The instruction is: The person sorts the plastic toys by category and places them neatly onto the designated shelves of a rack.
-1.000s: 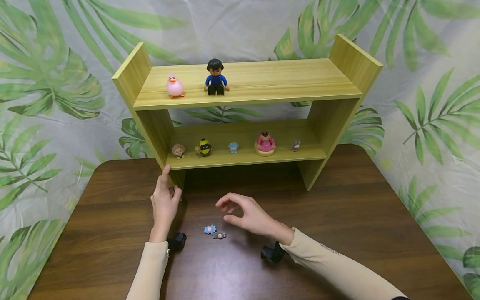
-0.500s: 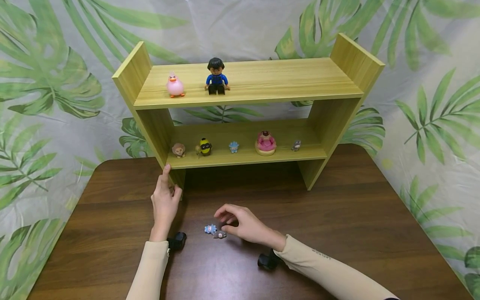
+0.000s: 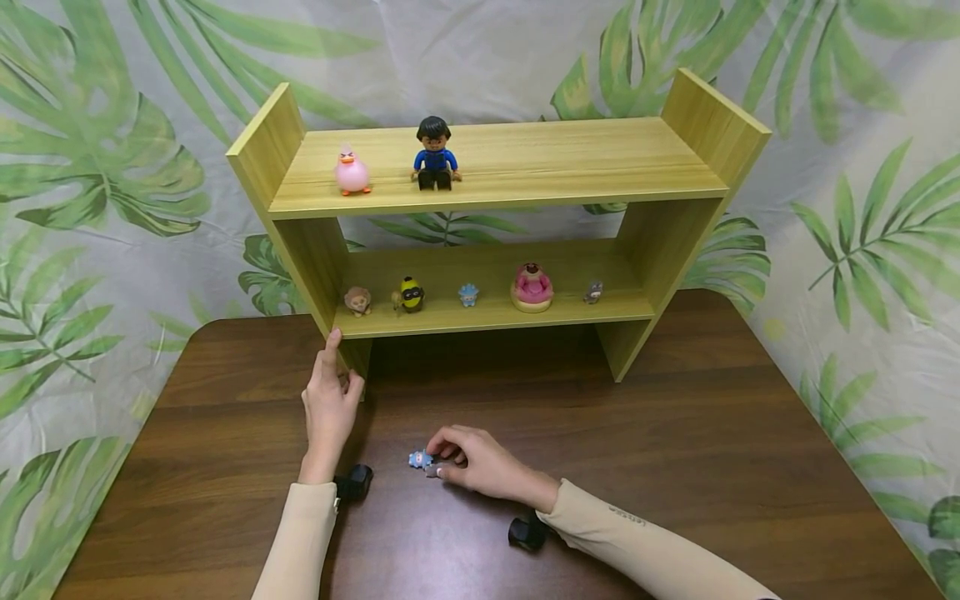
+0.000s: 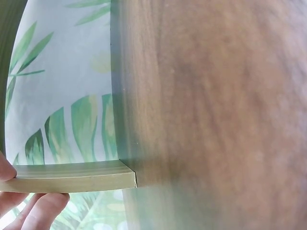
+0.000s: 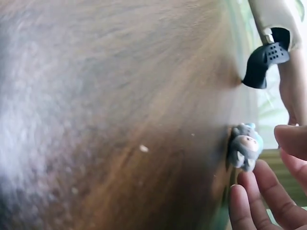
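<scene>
My left hand (image 3: 328, 408) grips the left side panel (image 4: 91, 177) of the wooden shelf (image 3: 465, 329), thumb on one face and fingers on the other. Low over the table, my right hand (image 3: 480, 462) reaches around a small grey figurine (image 5: 245, 146) that lies on the tabletop. Its thumb and fingers stand apart on either side of the figurine, fingertips (image 5: 245, 179) right at one end of it. Beside the grey one lies a light-blue figurine (image 3: 418, 459), mostly hidden behind it in the right wrist view.
On the top board sit a pink duck (image 3: 352, 173) and a black-haired doll (image 3: 434, 157). The middle board carries a brown figure (image 3: 357, 301), a yellow one (image 3: 411, 295), a blue one (image 3: 468, 295), a pink bear (image 3: 532, 288) and a grey one (image 3: 593, 292).
My right hand has come down and toward the left, from above the table to the grey figurine, its fingers drawing closer together. My left hand stays on the shelf panel.
</scene>
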`<state>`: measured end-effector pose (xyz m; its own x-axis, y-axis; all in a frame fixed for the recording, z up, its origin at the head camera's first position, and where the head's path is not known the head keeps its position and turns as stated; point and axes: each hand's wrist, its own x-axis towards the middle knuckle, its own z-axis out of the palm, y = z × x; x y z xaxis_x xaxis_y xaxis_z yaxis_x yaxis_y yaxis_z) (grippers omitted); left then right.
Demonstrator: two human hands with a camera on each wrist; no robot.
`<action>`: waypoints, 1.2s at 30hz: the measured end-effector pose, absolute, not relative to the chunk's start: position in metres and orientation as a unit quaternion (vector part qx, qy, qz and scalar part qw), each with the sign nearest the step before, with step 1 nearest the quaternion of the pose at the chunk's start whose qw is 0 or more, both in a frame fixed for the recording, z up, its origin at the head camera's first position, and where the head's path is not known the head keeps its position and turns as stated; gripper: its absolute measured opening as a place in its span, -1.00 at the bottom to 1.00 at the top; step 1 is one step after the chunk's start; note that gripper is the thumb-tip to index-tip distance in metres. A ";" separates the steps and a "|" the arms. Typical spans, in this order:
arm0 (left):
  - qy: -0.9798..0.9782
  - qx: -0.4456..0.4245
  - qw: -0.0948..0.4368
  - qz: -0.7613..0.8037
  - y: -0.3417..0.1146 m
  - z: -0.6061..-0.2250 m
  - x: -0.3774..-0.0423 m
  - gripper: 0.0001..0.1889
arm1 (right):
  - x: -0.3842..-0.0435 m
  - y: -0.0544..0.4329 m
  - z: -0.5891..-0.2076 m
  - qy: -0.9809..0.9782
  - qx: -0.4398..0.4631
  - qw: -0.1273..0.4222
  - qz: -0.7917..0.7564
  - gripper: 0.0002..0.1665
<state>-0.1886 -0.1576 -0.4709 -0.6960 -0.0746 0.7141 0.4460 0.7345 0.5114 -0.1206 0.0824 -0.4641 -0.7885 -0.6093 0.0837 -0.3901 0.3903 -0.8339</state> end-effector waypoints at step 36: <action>-0.855 -0.101 0.367 -0.352 -0.157 -0.470 -0.189 -0.07 | -0.123 0.094 -0.461 0.839 -0.297 0.092 -0.446 -0.82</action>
